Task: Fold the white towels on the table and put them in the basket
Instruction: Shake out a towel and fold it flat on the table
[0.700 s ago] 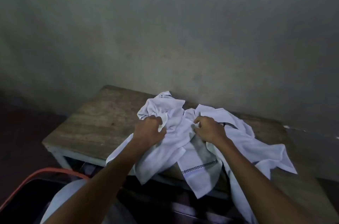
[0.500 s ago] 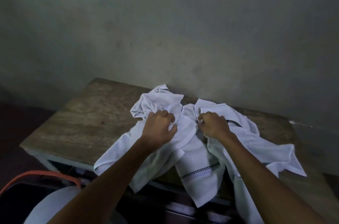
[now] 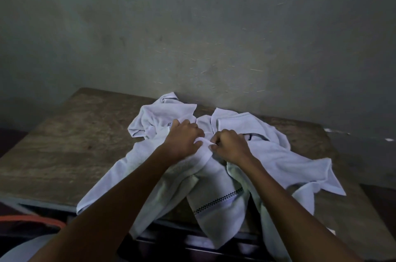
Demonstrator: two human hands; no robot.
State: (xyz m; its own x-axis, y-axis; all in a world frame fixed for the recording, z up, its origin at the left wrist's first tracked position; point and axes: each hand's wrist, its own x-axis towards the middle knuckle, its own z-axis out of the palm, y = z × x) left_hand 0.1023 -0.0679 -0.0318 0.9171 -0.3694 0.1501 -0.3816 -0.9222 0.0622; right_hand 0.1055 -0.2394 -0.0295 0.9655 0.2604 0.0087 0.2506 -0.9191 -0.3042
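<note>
A heap of crumpled white towels point(image 3: 276, 154) lies across the middle and right of the wooden table point(image 3: 70, 146), some ends hanging over its front edge. One hanging towel point(image 3: 216, 212) has a dark checked stripe. My left hand point(image 3: 182, 141) grips a bunched towel edge in the middle of the heap. My right hand point(image 3: 230, 146) pinches the same white edge just beside it, the two hands almost touching. The basket's orange rim point(image 3: 36, 219) shows at the lower left, below the table's front edge.
A plain grey wall point(image 3: 192, 36) rises right behind the table. The table's left half is bare wood. Dark floor lies to the far left and right of the table. A pale rounded shape point(image 3: 23, 249) sits at the bottom left corner.
Both hands have closed in on each other at the middle of the heap and now hold one towel edge. The view has shifted, so the basket rim sits lower left.
</note>
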